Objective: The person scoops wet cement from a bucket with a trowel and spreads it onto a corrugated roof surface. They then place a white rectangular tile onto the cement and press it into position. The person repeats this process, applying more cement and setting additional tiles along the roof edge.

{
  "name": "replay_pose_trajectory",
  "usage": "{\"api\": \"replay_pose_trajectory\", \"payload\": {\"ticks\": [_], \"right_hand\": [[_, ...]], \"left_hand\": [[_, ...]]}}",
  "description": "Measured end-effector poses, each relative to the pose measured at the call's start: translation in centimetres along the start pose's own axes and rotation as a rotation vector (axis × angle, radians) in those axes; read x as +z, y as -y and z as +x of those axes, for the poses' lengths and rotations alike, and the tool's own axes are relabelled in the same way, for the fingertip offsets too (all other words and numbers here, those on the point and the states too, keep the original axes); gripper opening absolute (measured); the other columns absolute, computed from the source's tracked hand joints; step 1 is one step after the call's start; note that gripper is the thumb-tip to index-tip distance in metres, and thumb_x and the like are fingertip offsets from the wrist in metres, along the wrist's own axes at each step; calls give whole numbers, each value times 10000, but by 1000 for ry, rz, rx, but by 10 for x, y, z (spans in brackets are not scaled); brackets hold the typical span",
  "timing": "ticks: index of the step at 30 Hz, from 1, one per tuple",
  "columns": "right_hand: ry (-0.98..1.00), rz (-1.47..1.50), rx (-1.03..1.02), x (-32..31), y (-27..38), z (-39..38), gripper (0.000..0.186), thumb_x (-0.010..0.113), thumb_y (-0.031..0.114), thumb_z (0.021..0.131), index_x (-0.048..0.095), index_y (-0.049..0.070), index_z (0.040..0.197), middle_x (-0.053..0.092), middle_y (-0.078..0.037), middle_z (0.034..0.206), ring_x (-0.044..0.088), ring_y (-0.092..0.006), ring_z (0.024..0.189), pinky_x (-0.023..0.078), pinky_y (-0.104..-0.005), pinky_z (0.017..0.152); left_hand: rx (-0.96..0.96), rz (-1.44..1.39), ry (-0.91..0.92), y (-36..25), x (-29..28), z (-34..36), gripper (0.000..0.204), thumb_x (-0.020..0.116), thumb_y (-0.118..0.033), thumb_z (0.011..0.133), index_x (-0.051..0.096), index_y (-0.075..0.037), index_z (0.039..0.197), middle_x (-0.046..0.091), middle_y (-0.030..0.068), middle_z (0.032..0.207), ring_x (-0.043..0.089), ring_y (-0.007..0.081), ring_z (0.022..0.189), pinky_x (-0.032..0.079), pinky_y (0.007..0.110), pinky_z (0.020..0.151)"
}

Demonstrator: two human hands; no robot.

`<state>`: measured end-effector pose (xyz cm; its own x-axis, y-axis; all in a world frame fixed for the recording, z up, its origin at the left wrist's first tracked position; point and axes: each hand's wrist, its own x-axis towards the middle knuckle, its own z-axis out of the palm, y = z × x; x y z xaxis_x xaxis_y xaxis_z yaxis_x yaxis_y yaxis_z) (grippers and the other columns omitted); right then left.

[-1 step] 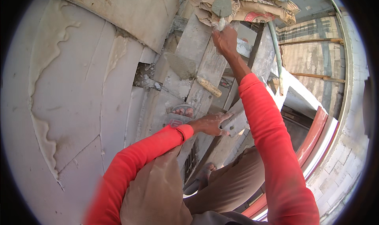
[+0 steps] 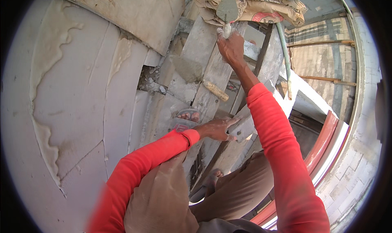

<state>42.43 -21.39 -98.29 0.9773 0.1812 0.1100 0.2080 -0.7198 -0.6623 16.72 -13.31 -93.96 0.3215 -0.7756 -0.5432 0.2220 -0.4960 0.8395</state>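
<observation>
My right hand is closed around the pale handle of a small pointed trowel, whose grey blade rests over crumpled brown paper sacking at the top. My left hand grips the near end of a grey plank, thumb and fingers at its edge. Between my hands, a second trowel with a grey-coated blade and wooden handle lies on weathered, cement-dusted planks.
A pale wall with lumpy mortar is on the left, below a board. A greenish pole stands at the right, near bamboo poles and a red-edged frame. My sandalled feet are among the planks, with openings between them.
My right hand and the trowel in it have shifted slightly left and up. My left hand has stayed in place on the plank.
</observation>
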Motion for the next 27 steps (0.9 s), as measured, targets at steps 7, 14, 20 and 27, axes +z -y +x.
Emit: {"api": "replay_pose_trajectory", "payload": {"ticks": [7, 14, 20, 27], "right_hand": [[404, -192, -53, -1, 9, -94, 419, 718, 309, 919, 611, -79, 1037, 711, -309, 881, 712, -510, 853, 574, -565, 776], [66, -402, -154, -19, 56, -85, 422, 711, 358, 920, 641, -16, 1101, 679, -261, 1121, 698, -437, 1037, 588, -527, 773], [524, -395, -128, 18, 72, -145, 442, 786, 240, 785, 639, -26, 1106, 669, -231, 1139, 660, -415, 1117, 586, -536, 781], [419, -54, 84, -6, 77, -147, 301, 728, 177, 812, 653, -48, 997, 730, -272, 912, 719, -464, 909, 561, -546, 796]], "left_hand": [[80, -39, -86, 17, 14, 10, 1101, 742, -541, 917, 145, -52, 1704, 294, 321, 1682, 307, 440, 1570, 264, 475, 1295], [34, -63, -188, 15, 20, 14, 1022, 724, -509, 947, 194, -40, 1683, 288, 300, 1695, 317, 415, 1570, 272, 454, 1292], [183, 183, -34, 31, 20, 42, 875, 761, -482, 925, 450, 46, 1549, 532, 310, 1524, 507, 398, 1433, 374, 432, 1218], [333, -93, -187, 45, 32, 59, 845, 793, -465, 919, 484, -1, 1553, 637, 232, 1415, 597, 315, 1316, 442, 411, 1143]]}}
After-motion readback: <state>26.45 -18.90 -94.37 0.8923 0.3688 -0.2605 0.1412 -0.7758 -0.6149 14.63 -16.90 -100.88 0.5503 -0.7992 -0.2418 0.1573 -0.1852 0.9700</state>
